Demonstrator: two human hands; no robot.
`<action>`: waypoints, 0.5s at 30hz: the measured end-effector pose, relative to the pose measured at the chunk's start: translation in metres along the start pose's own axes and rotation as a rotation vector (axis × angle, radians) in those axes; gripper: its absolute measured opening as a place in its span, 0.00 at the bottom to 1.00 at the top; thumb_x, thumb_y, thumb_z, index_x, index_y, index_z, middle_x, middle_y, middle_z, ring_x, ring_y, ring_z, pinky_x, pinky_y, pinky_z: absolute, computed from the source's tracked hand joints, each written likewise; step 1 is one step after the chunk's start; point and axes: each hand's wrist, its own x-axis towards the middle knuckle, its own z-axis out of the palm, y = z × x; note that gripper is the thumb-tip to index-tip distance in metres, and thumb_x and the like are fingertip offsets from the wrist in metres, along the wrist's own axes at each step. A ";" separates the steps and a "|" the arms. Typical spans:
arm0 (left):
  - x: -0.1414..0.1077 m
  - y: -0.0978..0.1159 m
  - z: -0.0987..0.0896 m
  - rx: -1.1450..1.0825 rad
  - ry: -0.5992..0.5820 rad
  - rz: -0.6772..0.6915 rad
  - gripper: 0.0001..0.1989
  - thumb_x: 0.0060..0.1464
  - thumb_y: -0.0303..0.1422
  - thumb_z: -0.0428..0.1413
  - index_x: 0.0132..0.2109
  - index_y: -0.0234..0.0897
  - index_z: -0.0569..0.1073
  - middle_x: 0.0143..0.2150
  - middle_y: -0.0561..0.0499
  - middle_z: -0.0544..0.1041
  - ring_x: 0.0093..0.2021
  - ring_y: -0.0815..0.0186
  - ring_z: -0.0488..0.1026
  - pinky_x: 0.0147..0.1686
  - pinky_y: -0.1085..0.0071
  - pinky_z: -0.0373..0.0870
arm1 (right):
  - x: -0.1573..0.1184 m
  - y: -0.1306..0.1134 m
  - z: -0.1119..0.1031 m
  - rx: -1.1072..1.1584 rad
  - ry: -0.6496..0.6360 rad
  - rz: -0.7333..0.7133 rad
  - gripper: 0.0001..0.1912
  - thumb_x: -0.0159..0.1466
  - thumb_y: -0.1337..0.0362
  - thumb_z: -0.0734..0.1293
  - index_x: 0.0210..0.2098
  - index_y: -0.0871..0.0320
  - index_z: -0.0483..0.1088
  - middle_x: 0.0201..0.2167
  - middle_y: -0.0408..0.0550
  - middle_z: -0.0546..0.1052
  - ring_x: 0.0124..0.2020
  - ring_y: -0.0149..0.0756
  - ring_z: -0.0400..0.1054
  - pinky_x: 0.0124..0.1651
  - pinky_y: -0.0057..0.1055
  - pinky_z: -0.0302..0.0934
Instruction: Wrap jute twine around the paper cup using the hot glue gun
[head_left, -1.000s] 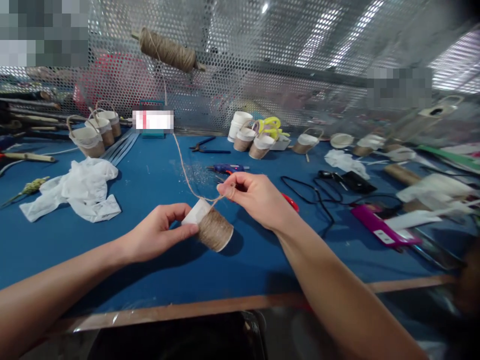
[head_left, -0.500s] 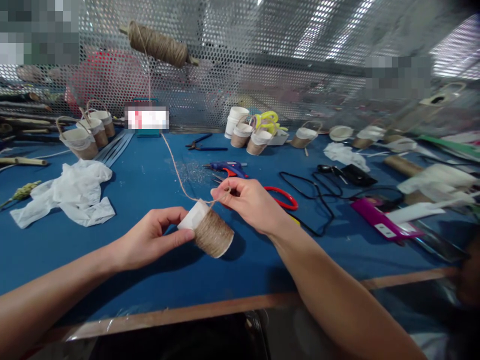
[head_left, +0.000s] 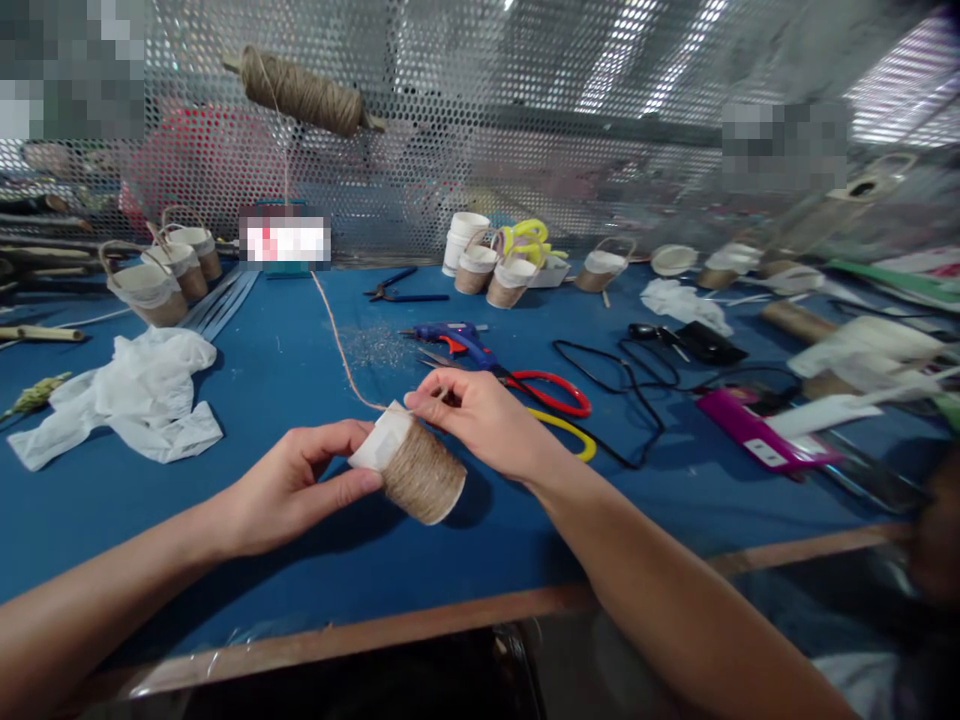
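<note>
Cup (head_left: 426, 472) tilts between curled hands (head_left: 306, 482) (head_left: 480, 422), left holding its white end, right pinching twine (head_left: 331, 322); rear panel (head_left: 300, 242) illegible.

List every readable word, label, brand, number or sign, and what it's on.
None legible.
Teal object at the back: front pixelated, unreadable.
Purple object on the right: white patches with dark marks, too small to read.
Blue glue gun: no marking I can make out.
Twine-wrapped cup in hand: no text on the visible side.
</note>
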 end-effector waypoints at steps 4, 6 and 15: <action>0.000 0.000 0.000 -0.027 -0.009 0.024 0.04 0.55 0.29 0.51 0.33 0.34 0.69 0.38 0.50 0.73 0.39 0.67 0.67 0.42 0.71 0.63 | -0.002 -0.002 0.003 -0.003 -0.034 0.043 0.11 0.60 0.58 0.62 0.26 0.59 0.64 0.21 0.39 0.65 0.22 0.27 0.57 0.25 0.26 0.51; 0.001 -0.001 0.000 -0.028 -0.004 0.037 0.04 0.55 0.28 0.51 0.33 0.34 0.69 0.38 0.50 0.72 0.39 0.68 0.68 0.42 0.72 0.63 | -0.003 -0.003 0.004 -0.018 -0.039 0.047 0.11 0.61 0.58 0.61 0.27 0.58 0.62 0.22 0.39 0.64 0.23 0.27 0.56 0.25 0.27 0.51; 0.003 -0.003 -0.004 0.082 -0.002 0.020 0.06 0.55 0.30 0.51 0.36 0.33 0.70 0.38 0.48 0.73 0.39 0.66 0.69 0.42 0.70 0.64 | -0.003 0.002 0.009 -0.159 0.020 -0.024 0.12 0.65 0.58 0.56 0.27 0.57 0.57 0.23 0.40 0.62 0.26 0.29 0.57 0.30 0.29 0.52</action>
